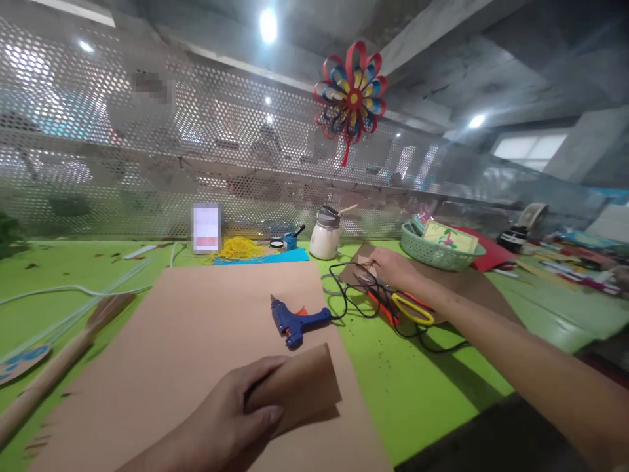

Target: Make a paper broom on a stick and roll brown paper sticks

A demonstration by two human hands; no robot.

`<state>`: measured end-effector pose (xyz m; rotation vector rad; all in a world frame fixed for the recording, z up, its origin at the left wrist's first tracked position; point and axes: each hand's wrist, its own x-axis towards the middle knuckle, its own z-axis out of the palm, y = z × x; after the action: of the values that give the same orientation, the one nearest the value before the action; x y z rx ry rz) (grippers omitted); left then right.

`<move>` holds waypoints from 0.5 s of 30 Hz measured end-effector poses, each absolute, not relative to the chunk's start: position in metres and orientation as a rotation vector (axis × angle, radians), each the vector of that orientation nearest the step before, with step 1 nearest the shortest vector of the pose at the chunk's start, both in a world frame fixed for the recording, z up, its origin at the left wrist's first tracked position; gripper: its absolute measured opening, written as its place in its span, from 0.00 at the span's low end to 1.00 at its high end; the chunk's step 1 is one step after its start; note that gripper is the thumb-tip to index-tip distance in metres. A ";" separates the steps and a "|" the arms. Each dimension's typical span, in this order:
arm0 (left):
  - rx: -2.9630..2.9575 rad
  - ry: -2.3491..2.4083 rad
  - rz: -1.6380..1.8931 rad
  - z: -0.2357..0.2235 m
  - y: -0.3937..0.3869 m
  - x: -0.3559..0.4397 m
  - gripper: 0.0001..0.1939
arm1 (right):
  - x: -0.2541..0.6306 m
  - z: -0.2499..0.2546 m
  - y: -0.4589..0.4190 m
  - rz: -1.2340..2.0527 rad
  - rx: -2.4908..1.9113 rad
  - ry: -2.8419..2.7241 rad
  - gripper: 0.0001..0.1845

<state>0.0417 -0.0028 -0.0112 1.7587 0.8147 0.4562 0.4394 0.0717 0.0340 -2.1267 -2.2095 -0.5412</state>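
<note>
My left hand (230, 416) is closed on a small brown paper piece (299, 387), thumb on top, holding it over a large brown paper sheet (187, 341) on the green table. A blue glue gun (297, 321) lies on the sheet just beyond it. My right hand (393, 269) reaches out to the right, resting on another brown paper piece (472, 282) near yellow-handled scissors (410, 308). Its fingers are curled, and what they grip, if anything, is hidden.
A black cord (354, 298) loops from the glue gun. A green basket (437, 252) with cards, a white jar (325, 236), yellow string (240, 248) and blue paper stand at the back. A wooden stick (59, 364) lies at left. A paper flower (351, 92) hangs on the mesh wall.
</note>
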 end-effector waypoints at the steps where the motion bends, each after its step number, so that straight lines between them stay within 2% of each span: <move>1: 1.769 0.810 0.473 -0.011 -0.003 0.042 0.32 | 0.438 0.039 0.065 -0.580 -2.146 -2.172 0.15; 4: 1.805 0.792 0.516 -0.010 -0.003 0.042 0.29 | 0.434 0.050 0.046 -0.632 -2.224 -2.077 0.16; 8: 1.861 0.768 0.525 -0.010 -0.005 0.041 0.27 | 0.436 0.065 0.029 -0.510 -2.317 -2.012 0.18; 12: 1.894 0.734 0.546 -0.011 -0.005 0.040 0.27 | 0.446 0.083 -0.004 -0.216 -2.340 -1.974 0.11; 15: 1.903 0.711 0.540 -0.012 -0.004 0.040 0.27 | 0.451 0.070 -0.071 0.154 -2.292 -2.030 0.08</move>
<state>0.0399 -0.0045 -0.0124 1.9034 0.7110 0.5400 0.4512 -0.0706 0.0704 -2.2921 -2.0302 0.1543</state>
